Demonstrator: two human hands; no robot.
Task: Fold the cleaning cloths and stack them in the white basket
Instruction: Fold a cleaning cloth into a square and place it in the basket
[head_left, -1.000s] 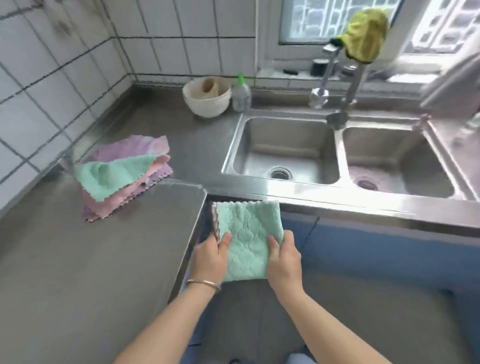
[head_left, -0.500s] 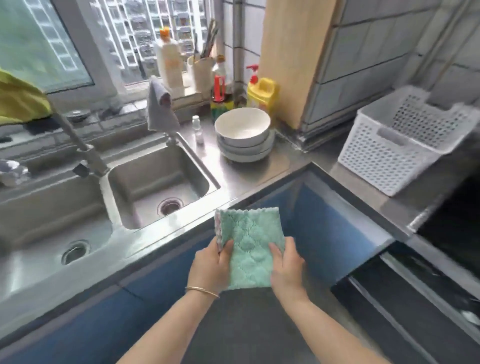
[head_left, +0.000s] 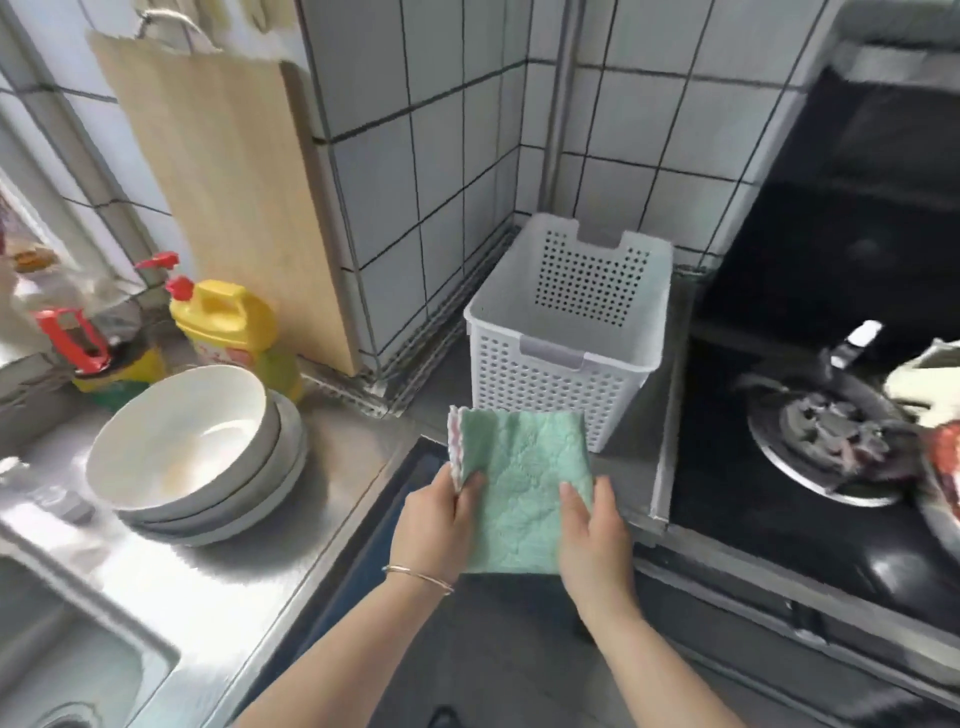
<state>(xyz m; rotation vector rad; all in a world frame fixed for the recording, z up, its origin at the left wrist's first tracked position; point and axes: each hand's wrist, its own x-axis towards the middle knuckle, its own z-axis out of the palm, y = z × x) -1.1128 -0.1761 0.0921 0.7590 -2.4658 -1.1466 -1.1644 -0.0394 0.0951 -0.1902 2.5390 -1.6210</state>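
1. A folded green cleaning cloth (head_left: 522, 483) is held in the air in front of the person, above the edge of the steel counter (head_left: 218, 587) and just short of the white basket (head_left: 561, 374). A pink scalloped edge shows along the cloth's left side.
2. The left hand (head_left: 434, 519) grips the cloth's left edge, thumb on top and fingers curled underneath. A thin bracelet (head_left: 418, 574) circles that wrist.
3. The right hand (head_left: 592, 530) grips the cloth's right edge the same way, thumb lying on the green face and fingers wrapped behind.
4. The white basket, perforated with grey handle grips, stands upright on the counter in the tiled corner, beyond the cloth. The part of its inside that shows holds no cloths.
5. To the left, stacked white bowls (head_left: 192, 452) sit on the counter, with a yellow detergent bottle (head_left: 228, 332) behind them and a wooden cutting board (head_left: 228, 197) leaning against the tiled wall.
6. To the right of the basket lies a black gas stove (head_left: 810, 322); a burner (head_left: 826, 441) shows, and the objects at the far right edge are too blurred to identify.
7. A corner of the sink (head_left: 67, 670) appears at the lower left.
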